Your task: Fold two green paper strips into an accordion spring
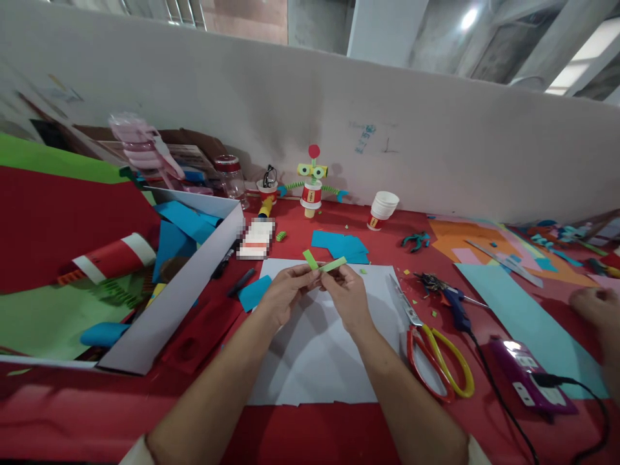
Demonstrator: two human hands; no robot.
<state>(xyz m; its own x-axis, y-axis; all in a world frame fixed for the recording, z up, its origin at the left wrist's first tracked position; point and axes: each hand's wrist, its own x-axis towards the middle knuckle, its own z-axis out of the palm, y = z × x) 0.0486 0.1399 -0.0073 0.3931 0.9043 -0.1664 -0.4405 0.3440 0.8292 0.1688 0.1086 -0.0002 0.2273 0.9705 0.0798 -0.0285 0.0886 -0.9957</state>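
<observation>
Two light green paper strips cross between my hands over a white sheet of paper. My left hand pinches them from the left, near the crossing. From the right, my right hand grips the same strips, with one strip end pointing up and right past its fingers. The point where the strips meet is partly covered by my fingertips. Large scissors with red and yellow handles lie to the right, partly over the sheet. Blue paper pieces rest just beyond my hands, and another blue piece sits by my left wrist.
A white box with paper and a red cup figure stands left. A paper-cup robot figure and stacked paper cups are at the back. Right lie a glue gun, a purple power strip, pliers and another person's hand.
</observation>
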